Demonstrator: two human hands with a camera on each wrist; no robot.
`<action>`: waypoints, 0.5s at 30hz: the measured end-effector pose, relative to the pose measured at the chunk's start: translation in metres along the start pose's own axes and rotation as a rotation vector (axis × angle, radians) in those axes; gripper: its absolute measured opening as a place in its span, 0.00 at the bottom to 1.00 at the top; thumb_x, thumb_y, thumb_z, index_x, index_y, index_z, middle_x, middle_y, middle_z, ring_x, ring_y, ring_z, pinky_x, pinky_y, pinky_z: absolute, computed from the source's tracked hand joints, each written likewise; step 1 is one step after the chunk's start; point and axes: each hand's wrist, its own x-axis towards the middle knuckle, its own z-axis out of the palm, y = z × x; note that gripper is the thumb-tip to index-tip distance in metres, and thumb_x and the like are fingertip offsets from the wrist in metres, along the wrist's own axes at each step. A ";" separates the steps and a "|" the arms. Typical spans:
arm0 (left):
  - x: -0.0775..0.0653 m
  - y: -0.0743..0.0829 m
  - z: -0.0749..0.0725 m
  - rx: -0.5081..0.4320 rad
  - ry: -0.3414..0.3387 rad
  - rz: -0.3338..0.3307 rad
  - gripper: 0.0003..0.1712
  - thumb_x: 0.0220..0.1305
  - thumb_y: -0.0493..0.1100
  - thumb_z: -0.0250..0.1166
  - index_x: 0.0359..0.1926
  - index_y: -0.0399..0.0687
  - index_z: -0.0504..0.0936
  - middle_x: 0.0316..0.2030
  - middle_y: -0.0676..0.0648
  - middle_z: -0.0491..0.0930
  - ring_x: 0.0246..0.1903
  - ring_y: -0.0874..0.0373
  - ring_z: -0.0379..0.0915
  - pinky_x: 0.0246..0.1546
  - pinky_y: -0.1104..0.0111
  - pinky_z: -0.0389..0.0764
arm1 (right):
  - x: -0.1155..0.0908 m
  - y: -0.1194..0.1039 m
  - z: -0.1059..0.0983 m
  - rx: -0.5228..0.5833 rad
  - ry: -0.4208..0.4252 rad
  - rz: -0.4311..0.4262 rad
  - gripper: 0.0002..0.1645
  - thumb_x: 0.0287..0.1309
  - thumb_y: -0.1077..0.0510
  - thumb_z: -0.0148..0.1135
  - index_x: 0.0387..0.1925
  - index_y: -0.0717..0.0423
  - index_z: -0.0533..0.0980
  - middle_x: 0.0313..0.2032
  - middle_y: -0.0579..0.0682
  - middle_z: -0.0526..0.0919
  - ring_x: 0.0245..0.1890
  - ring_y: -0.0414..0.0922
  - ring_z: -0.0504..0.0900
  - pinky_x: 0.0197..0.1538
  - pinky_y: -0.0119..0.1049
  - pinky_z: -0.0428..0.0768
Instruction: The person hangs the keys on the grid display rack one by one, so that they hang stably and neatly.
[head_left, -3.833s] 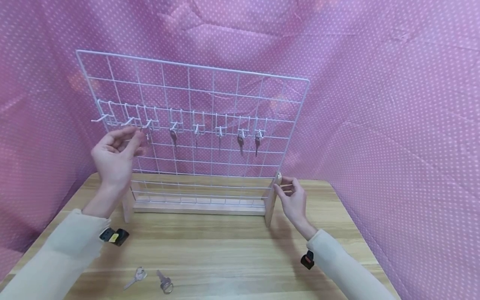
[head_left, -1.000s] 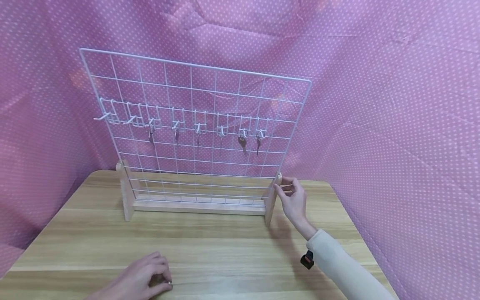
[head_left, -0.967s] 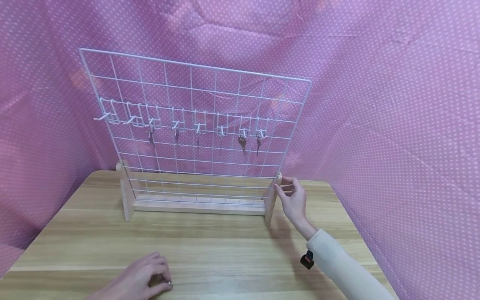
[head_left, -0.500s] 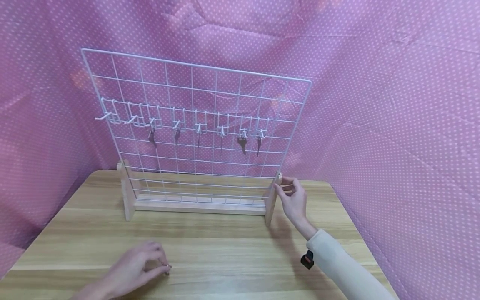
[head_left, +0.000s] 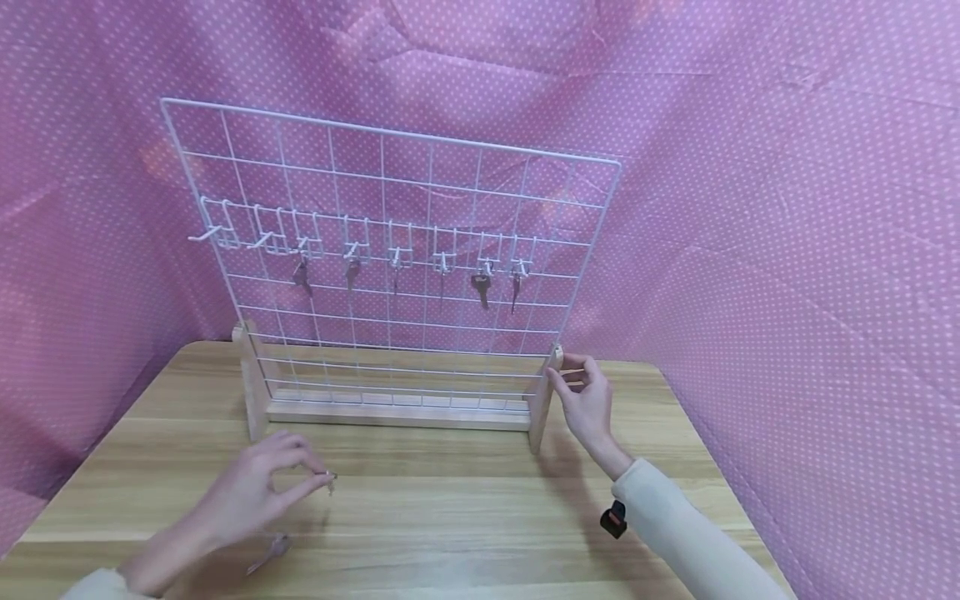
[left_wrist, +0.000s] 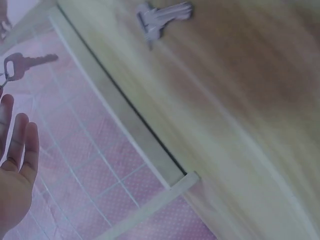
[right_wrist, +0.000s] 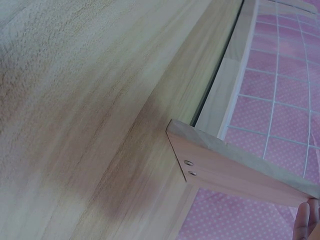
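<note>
My left hand (head_left: 251, 487) pinches a small key by its ring, low over the table in front of the rack's left foot. In the left wrist view that key (left_wrist: 20, 66) hangs beyond the fingertips. A second key (head_left: 277, 546) lies on the table below the left wrist. The white wire grid rack (head_left: 390, 132) carries a row of white hooks. Keys such as this flat one (head_left: 482, 287) hang from several hooks, while the two leftmost hooks are bare. My right hand (head_left: 588, 400) grips the upper end of the rack's right wooden side piece (head_left: 542, 408) between thumb and fingers.
A wooden base bar (head_left: 397, 414) joins the side pieces, and the left side piece (head_left: 253, 387) stands behind my left hand. Wood-grain table (head_left: 465, 508) spreads in front of the rack. Pink dotted cloth (head_left: 787, 250) hangs behind and on both sides.
The left hand left the hooks, where a key now hangs on the third from the left, and picked a key off the table. It has since risen toward the rack. The right hand stays put.
</note>
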 end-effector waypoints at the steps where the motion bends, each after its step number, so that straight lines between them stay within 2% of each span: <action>1: 0.003 0.000 -0.001 -0.019 0.013 -0.009 0.21 0.46 0.36 0.83 0.35 0.69 0.87 0.37 0.69 0.83 0.40 0.73 0.78 0.44 0.82 0.82 | 0.000 0.000 0.000 -0.004 0.000 0.000 0.18 0.61 0.66 0.74 0.51 0.66 0.80 0.44 0.66 0.87 0.34 0.38 0.83 0.38 0.18 0.85; 6: 0.015 0.000 -0.007 -0.158 0.065 -0.083 0.23 0.47 0.29 0.81 0.36 0.64 0.88 0.35 0.64 0.84 0.37 0.73 0.76 0.43 0.84 0.78 | 0.000 -0.001 0.000 -0.025 0.005 0.002 0.18 0.61 0.66 0.74 0.51 0.66 0.80 0.45 0.66 0.87 0.34 0.37 0.83 0.38 0.18 0.84; 11: 0.025 0.003 -0.013 -0.295 0.110 -0.241 0.16 0.56 0.27 0.76 0.37 0.54 0.89 0.35 0.62 0.86 0.34 0.71 0.79 0.40 0.83 0.81 | 0.000 -0.002 0.000 -0.029 0.005 0.002 0.19 0.61 0.67 0.74 0.51 0.67 0.79 0.45 0.66 0.87 0.33 0.34 0.83 0.38 0.18 0.84; 15: 0.036 0.002 -0.020 -0.324 0.156 -0.351 0.10 0.60 0.28 0.74 0.37 0.47 0.90 0.35 0.66 0.87 0.33 0.70 0.80 0.39 0.82 0.82 | 0.000 -0.001 0.000 -0.024 0.003 0.003 0.19 0.60 0.67 0.74 0.51 0.67 0.79 0.45 0.67 0.87 0.33 0.34 0.83 0.38 0.18 0.85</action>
